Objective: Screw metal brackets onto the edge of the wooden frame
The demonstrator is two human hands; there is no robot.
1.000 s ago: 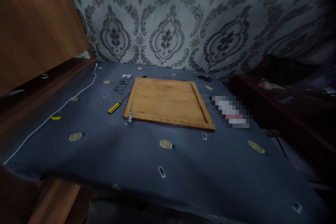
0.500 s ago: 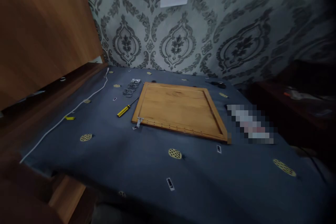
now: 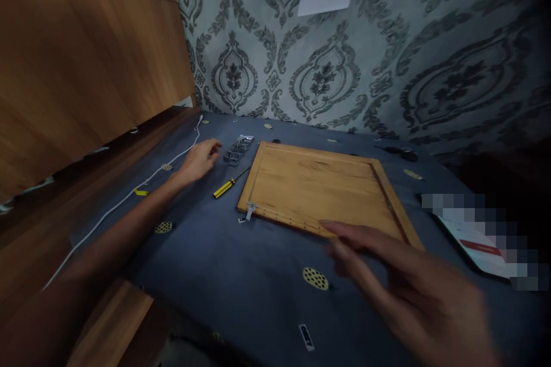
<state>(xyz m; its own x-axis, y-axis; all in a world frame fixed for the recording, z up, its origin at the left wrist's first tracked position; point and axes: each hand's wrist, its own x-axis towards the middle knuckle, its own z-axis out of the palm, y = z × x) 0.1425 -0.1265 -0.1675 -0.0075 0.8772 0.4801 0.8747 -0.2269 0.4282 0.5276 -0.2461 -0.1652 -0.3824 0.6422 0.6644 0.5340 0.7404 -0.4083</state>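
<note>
A framed wooden panel (image 3: pixel 321 189) lies flat on the blue patterned cloth (image 3: pixel 241 264), with a small metal hinge (image 3: pixel 250 210) at its near left corner. My left hand (image 3: pixel 198 159) stretches out beside a pile of metal hardware (image 3: pixel 238 149), fingers loosely apart and holding nothing. A yellow-and-black screwdriver (image 3: pixel 229 183) rests between that hand and the panel. My right hand (image 3: pixel 413 292) hovers blurred over the panel's near edge, fingers extended and empty.
A white cable (image 3: pixel 129 195) runs along the cloth's left side beside a brown wooden board (image 3: pixel 77 63). A white paper or packet (image 3: pixel 477 241) lies right of the panel. A dark object (image 3: pixel 402 152) sits near the patterned wall (image 3: pixel 344 57).
Both hands have come into view: the left reached to the metal hardware, the right moved over the panel's near edge. The view shifted left and closer.
</note>
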